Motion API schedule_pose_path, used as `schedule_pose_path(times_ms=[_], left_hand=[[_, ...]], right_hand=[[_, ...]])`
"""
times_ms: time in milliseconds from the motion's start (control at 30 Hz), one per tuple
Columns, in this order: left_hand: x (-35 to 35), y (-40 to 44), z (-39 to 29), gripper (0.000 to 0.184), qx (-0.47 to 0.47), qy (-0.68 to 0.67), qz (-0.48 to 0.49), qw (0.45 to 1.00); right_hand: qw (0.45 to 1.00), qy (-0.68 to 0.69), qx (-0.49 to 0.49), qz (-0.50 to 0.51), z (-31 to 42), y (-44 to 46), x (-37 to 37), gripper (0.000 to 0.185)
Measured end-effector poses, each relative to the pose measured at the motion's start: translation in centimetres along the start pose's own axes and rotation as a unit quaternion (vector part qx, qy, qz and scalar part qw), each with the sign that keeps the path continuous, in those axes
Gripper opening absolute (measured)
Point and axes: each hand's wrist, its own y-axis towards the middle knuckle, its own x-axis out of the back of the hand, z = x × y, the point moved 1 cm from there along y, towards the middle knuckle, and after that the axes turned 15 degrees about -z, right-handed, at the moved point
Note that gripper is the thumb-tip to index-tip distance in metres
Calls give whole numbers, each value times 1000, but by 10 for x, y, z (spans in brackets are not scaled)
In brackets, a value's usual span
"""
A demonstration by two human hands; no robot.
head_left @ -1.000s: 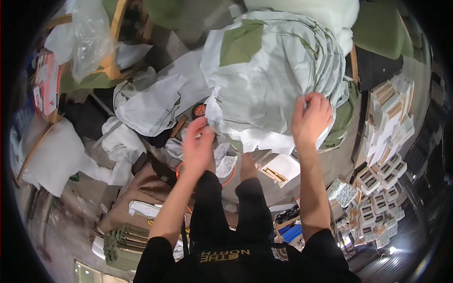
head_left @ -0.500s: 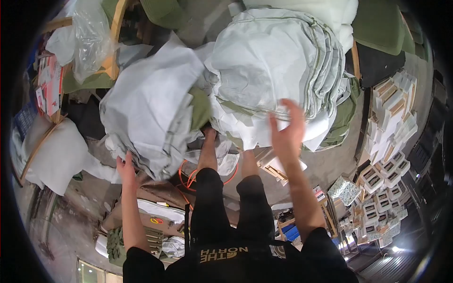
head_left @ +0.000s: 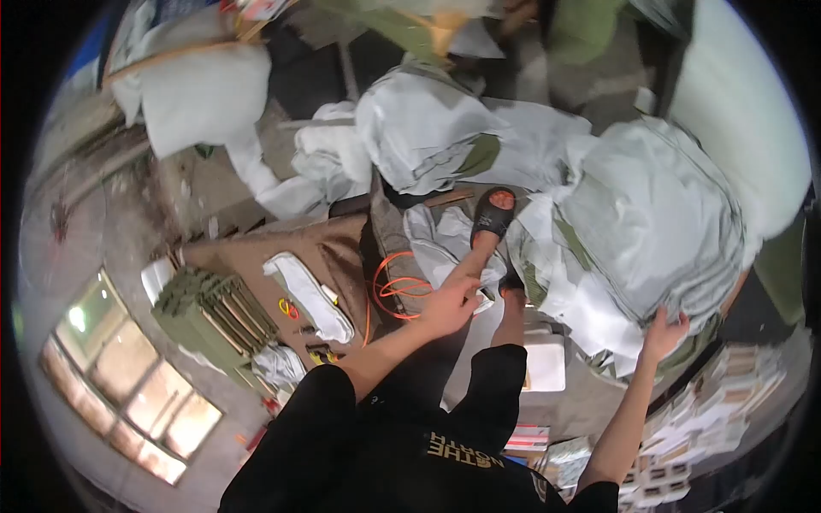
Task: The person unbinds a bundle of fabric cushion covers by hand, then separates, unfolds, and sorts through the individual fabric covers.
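My left hand (head_left: 451, 303) hangs in front of my legs with its fingers loosely bent and apart, holding nothing that I can see. My right hand (head_left: 664, 335) is at the near edge of a large stack of pale grey-white fabric pieces (head_left: 650, 214), its thumb and fingers apart. Whether its fingertips touch the fabric I cannot tell. Green cloth shows under and between the layers. A second, smaller heap of the same pale fabric (head_left: 423, 124) lies further left, with a green patch (head_left: 479, 156) at its side.
An orange hose (head_left: 402, 286) coils on the floor by my foot. To the left, a brown-covered surface (head_left: 248, 248) bears a white strip (head_left: 312, 299) and small tools. Green slatted pieces (head_left: 214, 321) stand beside it. White padding (head_left: 740, 111) rises at the right, and pale stacked parts (head_left: 718, 393) stand lower right.
My view has turned left, so the fabric heaps appear further right. My left hand has come away from the smaller heap to before my legs. My right hand has moved to the big stack's near edge.
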Motion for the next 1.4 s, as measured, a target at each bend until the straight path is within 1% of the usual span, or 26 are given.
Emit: schedule_pose_path(times_ms=[33, 100, 133, 267, 333, 367, 433, 467, 567, 600, 633, 667, 700, 733, 767, 800, 833, 900, 967, 1000, 1033, 1100, 1200, 1300, 1333, 1400], left_hand=[[4, -5, 6, 34, 30, -5, -14, 999], [9, -15, 15, 33, 87, -19, -39, 995], [6, -20, 32, 32, 105, -86, -83, 987], [13, -41, 74, 29, 235, -93, -132, 958], [12, -52, 81, 28, 224, -80, -145, 960], [10, -53, 84, 28, 214, -73, -152, 962], [-11, -53, 90, 30, 208, -130, -163, 956], [-22, -48, 93, 31, 202, -157, -168, 952], [-37, -30, 81, 29, 184, -219, -164, 944], [-23, -22, 63, 27, 190, -188, -122, 956], [-17, -17, 51, 24, 150, -223, -140, 953], [-36, -11, 59, 23, 103, -277, -145, 944], [-37, 0, 56, 25, 77, -248, -153, 953], [-12, 9, 25, 25, 127, -292, -125, 940], [-9, 20, 13, 31, 163, -299, -78, 937], [-17, 37, 7, 38, 96, -274, -104, 951], [-25, 56, -2, 45, 29, -247, -135, 959], [-33, 106, -34, 60, -125, -173, -193, 958], [-50, 162, -65, 65, -125, -171, -195, 958], [-62, 185, -78, 67, -107, -157, -198, 962], [-73, 204, -86, 69, -87, -141, -199, 966], [-78, 233, -96, 75, -111, -83, -186, 973], [-103, 281, -89, 83, -102, -26, -163, 981], [-137, 329, -77, 92, -107, 29, -162, 981], [-149, 345, -75, 95, -115, 52, -165, 978], [-181, 373, -77, 86, -112, 71, -205, 970]], right_hand=[[997, 5, 54, -55, -11, -1, -8, 69], [999, 19, 32, -20, -16, 2, -9, 68], [999, 26, 22, 0, -12, 2, -9, 67], [997, 50, 59, 3, 28, -10, 22, 62], [998, 18, 50, -15, 46, -15, 41, 57], [994, 95, 44, -17, 58, -22, 49, 56], [969, 244, 29, -16, 85, -42, 68, 52], [974, 222, 33, -28, 102, -51, 79, 44], [914, 396, -88, 26, 89, -54, 70, 37], [949, 310, -61, 11, 87, -54, 70, 22], [953, 290, -80, 28, 78, -55, 71, 25], [975, 221, 9, 2, 67, -57, 70, 27], [952, 301, -57, 17, 78, -68, 68, 26], [970, 241, 14, 33, 76, -75, 69, 27], [969, 235, -67, 32, 73, -81, 59, 30], [960, 264, -78, 47, 67, -83, 51, 32], [956, 259, -127, 50, 100, -95, 64, 33], [955, 252, -142, 68, 94, -100, 61, 34], [962, 212, -161, 55, 82, -104, 58, 35], [962, 192, -187, 46, 86, -106, 63, 29], [953, 228, -201, 22, 64, -103, 57, 29], [949, 233, -212, 1, 28, -96, 50, 29], [955, 238, -176, -22, -44, -86, 26, 31], [963, 182, -196, -37, -91, -92, -3, 29], [960, 141, -242, -15, -96, -95, -14, 39], [944, 190, -264, -58, -97, -107, -39, 46]])
